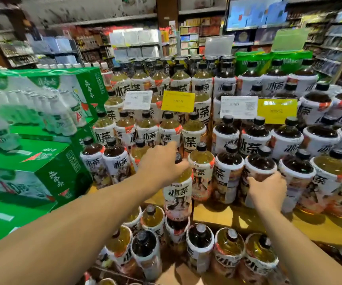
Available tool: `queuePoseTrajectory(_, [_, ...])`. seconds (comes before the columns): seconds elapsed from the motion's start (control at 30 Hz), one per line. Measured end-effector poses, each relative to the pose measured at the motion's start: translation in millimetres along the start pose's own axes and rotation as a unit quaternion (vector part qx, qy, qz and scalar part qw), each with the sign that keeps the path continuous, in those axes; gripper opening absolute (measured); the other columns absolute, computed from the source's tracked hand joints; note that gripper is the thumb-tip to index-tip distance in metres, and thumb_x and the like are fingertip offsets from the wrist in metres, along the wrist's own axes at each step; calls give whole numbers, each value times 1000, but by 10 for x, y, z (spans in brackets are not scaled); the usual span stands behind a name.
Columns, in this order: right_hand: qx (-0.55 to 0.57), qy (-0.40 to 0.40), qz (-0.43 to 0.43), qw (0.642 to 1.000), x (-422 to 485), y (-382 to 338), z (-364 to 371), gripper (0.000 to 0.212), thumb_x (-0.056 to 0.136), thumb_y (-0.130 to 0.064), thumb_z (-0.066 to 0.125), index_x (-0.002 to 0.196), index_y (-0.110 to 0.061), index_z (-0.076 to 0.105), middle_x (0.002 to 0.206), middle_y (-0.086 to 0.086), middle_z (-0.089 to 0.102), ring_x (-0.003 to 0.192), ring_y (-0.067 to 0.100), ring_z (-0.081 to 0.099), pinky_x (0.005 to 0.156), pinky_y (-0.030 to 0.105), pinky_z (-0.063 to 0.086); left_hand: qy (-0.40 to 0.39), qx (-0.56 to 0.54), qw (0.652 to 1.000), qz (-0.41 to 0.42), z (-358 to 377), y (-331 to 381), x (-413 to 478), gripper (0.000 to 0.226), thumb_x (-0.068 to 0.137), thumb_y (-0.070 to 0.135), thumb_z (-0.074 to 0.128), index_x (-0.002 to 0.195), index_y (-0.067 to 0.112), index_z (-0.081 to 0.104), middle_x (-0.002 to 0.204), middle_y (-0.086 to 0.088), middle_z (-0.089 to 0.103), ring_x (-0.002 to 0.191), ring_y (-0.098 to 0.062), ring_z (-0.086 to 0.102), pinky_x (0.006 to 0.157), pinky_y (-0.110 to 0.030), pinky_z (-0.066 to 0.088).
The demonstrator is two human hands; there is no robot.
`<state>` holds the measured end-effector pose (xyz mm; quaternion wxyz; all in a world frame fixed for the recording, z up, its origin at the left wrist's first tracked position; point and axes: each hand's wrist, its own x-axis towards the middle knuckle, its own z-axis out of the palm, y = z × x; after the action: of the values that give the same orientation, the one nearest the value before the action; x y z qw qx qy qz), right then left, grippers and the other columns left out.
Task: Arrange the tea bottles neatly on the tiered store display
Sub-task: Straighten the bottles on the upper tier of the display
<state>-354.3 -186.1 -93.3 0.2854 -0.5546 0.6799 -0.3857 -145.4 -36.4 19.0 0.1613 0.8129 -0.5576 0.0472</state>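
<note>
The left arm (73,219) reaches forward, almost straight. The left hand (162,164) grips the yellow tea bottle (178,192) from above, fingers curled round its shoulder under the cap. The right arm (301,243) is stretched to the right of this bottle, and the right hand (266,190) holds a dark tea bottle (259,165) from the front.

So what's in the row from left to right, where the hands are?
Green cartons → two dark tea bottles → left hand gripping a yellow tea bottle → second yellow bottle → lone dark bottle → right hand holding another dark bottle.
</note>
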Motion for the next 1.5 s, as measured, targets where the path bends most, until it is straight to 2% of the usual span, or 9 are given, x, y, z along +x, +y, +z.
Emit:
queuePoseTrajectory(0.17, [19, 1, 29, 999, -185, 58, -5, 56, 92, -23, 69, 135, 3, 45, 141, 24, 41, 124, 41, 45, 102, 49, 42, 11, 3, 999, -50, 46, -216, 180, 30, 94, 44, 53, 92, 15, 45, 71, -1, 56, 61, -17, 53, 49, -33, 38])
queuePoseTrajectory(0.27, [60, 0, 47, 997, -283, 35, -43, 59, 91, -20, 70, 138, -5, 39, 142, 20, 39, 115, 39, 49, 86, 42, 42, 7, 15, 998, -57, 97, -256, 294, 32, 95, 45, 52, 97, 13, 44, 74, -2, 55, 70, -23, 57, 53, -34, 42])
queuePoseTrajectory(0.57, [22, -27, -50, 998, -460, -300, -154, 40, 85, -19, 72, 110, -21, 41, 112, 11, 54, 91, 25, 56, 83, 46, 51, -13, -23, 997, -73, 318, -317, 568, 55, 98, 43, 49, 137, 6, 38, 83, -4, 62, 75, -25, 63, 61, -38, 56])
queuePoseTrajectory(0.73, [9, -33, -87, 996, -627, -506, -111, 38, 90, -18, 72, 111, -23, 40, 114, 8, 51, 77, 1, 50, 60, 26, 42, -34, -51, 997, -44, 524, -441, 653, 39, 97, 43, 51, 115, 9, 44, 91, -8, 65, 85, -32, 65, 68, -40, 55])
queuePoseTrajectory(0.93, [-39, -37, -51, 997, -806, -569, -143, 41, 88, -23, 70, 116, -24, 41, 112, 5, 52, 93, 24, 60, 79, 46, 56, -41, -58, 997, -24, 631, -631, 849, 40, 97, 44, 50, 116, 9, 45, 96, -10, 65, 89, -34, 64, 67, -40, 54])
queuePoseTrajectory(1.0, [-67, -43, -34, 996, -794, -597, -166, 41, 89, -26, 70, 118, -23, 41, 118, 6, 51, 100, 25, 58, 81, 41, 53, -42, -65, 997, -28, 646, -648, 903, 43, 98, 43, 50, 121, 7, 45, 100, -10, 64, 90, -33, 63, 68, -40, 53])
queuePoseTrajectory(1.13, [-74, -60, -19, 995, -743, -672, -91, 31, 92, -24, 67, 115, -22, 45, 106, 3, 55, 82, 17, 56, 54, 26, 37, -59, -63, 996, -32, 640, -633, 1003, 47, 98, 42, 51, 126, 5, 44, 108, -13, 62, 95, -34, 60, 70, -39, 47])
queuePoseTrajectory(1.33, [-80, -103, -33, 991, -813, -699, 136, 42, 92, -30, 68, 126, -22, 45, 123, 3, 50, 106, 24, 55, 78, 34, 44, -65, -44, 997, -11, 651, -657, 1069, 40, 97, 43, 52, 115, 8, 46, 102, -12, 63, 88, -33, 62, 67, -41, 52])
queuePoseTrajectory(1.5, [-78, -107, -39, 990, -762, -622, 62, 30, 90, -26, 67, 113, -21, 48, 107, 0, 53, 91, 20, 54, 66, 31, 42, -50, -8, 999, 11, 659, -657, 940, 35, 98, 42, 49, 109, 10, 41, 94, -7, 56, 82, -31, 58, 58, -38, 45])
